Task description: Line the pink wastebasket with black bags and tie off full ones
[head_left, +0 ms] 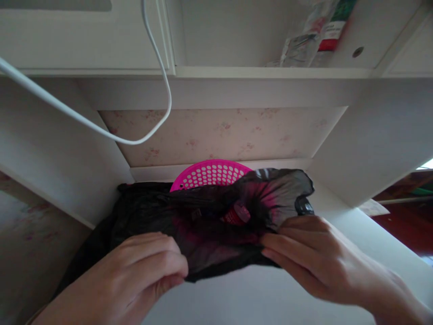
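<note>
You've got both hands pinching the near rim of a thin black plastic bag (pixel 209 243), left hand (pixel 135 275) and right hand (pixel 311 253), with it draped over a pink perforated basket (pixel 209 174) on the white desk (pixel 243 293).

Both hands reach forward, low in the view, backs turned up. The left hand (pixel 135 271) comes in from the lower left, its fingers curled under and pinched against the thumb in a closed grip. The right hand (pixel 311 257) enters from the lower right, wrist angled inward, fingers long and pressed together, pinched closed at the tips. The two hands stand apart.
</note>
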A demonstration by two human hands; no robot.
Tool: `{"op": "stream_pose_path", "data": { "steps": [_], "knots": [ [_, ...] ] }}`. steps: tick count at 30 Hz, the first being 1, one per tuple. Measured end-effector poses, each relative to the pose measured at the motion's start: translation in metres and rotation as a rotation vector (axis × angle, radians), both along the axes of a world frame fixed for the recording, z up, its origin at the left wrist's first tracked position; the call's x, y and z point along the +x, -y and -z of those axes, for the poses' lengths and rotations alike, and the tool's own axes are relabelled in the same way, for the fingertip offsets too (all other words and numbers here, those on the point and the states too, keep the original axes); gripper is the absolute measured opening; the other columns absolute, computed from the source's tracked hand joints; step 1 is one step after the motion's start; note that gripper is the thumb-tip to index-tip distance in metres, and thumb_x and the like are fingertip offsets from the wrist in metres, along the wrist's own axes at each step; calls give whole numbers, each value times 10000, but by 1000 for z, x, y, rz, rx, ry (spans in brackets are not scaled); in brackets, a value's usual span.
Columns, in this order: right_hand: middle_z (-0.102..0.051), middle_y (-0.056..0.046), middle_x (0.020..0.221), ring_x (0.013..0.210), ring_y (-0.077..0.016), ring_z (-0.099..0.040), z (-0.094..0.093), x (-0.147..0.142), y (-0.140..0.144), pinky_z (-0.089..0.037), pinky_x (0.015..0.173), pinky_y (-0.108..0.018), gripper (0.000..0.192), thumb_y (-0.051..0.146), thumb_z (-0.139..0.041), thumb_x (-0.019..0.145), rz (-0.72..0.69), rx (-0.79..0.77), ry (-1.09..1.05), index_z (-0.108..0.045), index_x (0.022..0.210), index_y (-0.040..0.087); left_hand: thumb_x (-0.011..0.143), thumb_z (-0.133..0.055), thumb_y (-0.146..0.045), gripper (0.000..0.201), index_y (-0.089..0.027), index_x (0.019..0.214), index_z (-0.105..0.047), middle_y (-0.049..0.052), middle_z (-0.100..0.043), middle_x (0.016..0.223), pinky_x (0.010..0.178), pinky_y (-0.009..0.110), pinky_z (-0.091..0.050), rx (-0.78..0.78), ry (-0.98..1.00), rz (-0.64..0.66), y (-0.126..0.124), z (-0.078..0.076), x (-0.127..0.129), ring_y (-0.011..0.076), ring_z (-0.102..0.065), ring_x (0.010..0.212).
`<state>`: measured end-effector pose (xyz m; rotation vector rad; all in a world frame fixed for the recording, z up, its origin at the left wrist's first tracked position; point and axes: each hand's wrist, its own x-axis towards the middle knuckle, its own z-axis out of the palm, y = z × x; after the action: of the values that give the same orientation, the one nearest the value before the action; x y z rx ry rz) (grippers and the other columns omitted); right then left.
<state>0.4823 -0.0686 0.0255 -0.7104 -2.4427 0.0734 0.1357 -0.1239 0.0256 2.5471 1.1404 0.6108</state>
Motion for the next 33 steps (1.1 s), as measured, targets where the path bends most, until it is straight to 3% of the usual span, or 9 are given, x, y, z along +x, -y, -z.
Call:
{"op": "stream_pose_path", "data": {
  "steps": [3,8,13,17,19,22,25,29,33],
  "knots": [
    [-685,-24,669,564,-169,-607,11,8,22,-468,541,-311,178,275,-570,1004,-28,35,78,-731,946,229,968,-598,-194,167,-313,974,-715,-22,-743,886,777,233,-537,-137,5,24,10,11,1,163,-696,819],
    [-687,-11,658,557,-176,-643,63,27,17,-496,521,-304,327,314,-513,1028,261,-108,61,-684,760,236,997,-567,-254,182,-298,982,-743,-24,-764,916,782,240,-524,-331,-23,-52,-12,54,6,167,-719,853],
    [-790,-80,969,945,-276,-735,106,47,-23,-615,892,-438,248,250,-536,924,346,-291,-231,-774,993,238,1002,-540,-288,247,-304,1021,-785,5,-795,1039,880,299,-538,-435,7,-169,-37,78,-11,222,-736,985],
    [-799,-72,929,942,-300,-739,107,49,-40,-592,967,-497,165,325,-682,833,375,-585,-614,-792,930,249,947,-644,-390,174,-292,913,-783,11,-780,901,766,286,-558,-380,173,-292,-40,71,-36,221,-728,844],
    [-800,-73,894,869,-287,-748,104,48,-44,-622,874,-466,171,372,-762,777,386,-777,-855,-786,883,239,883,-734,-388,150,-258,816,-702,-5,-698,779,668,253,-537,-271,379,-414,-42,69,-44,187,-676,732],
    [-795,-66,855,758,-244,-745,101,44,-55,-636,719,-392,249,420,-810,729,378,-959,-1156,-774,885,231,798,-834,-336,295,-275,964,-598,-23,-629,912,717,263,-563,-189,713,-473,-50,74,-45,164,-664,768],
    [-781,-61,840,712,-205,-727,101,36,-71,-618,639,-324,311,420,-844,691,404,-990,-1275,-759,905,211,816,-820,-369,428,-306,1177,-599,14,-613,1097,768,307,-585,-241,787,-461,-62,84,-41,180,-685,853],
    [-716,-20,735,609,-143,-665,100,28,-90,-566,560,-249,406,420,-919,614,452,-944,-1380,-666,826,185,890,-717,-473,251,-223,917,-720,36,-642,970,719,289,-541,-184,727,-529,-78,88,-38,178,-630,774],
    [-537,96,586,500,-77,-523,95,24,-105,-483,505,-193,535,395,-928,607,462,-841,-1446,-441,757,232,833,-770,-510,301,-218,894,-732,9,-679,839,735,281,-517,-272,978,-670,-98,85,-35,194,-631,793]
  ]
}}
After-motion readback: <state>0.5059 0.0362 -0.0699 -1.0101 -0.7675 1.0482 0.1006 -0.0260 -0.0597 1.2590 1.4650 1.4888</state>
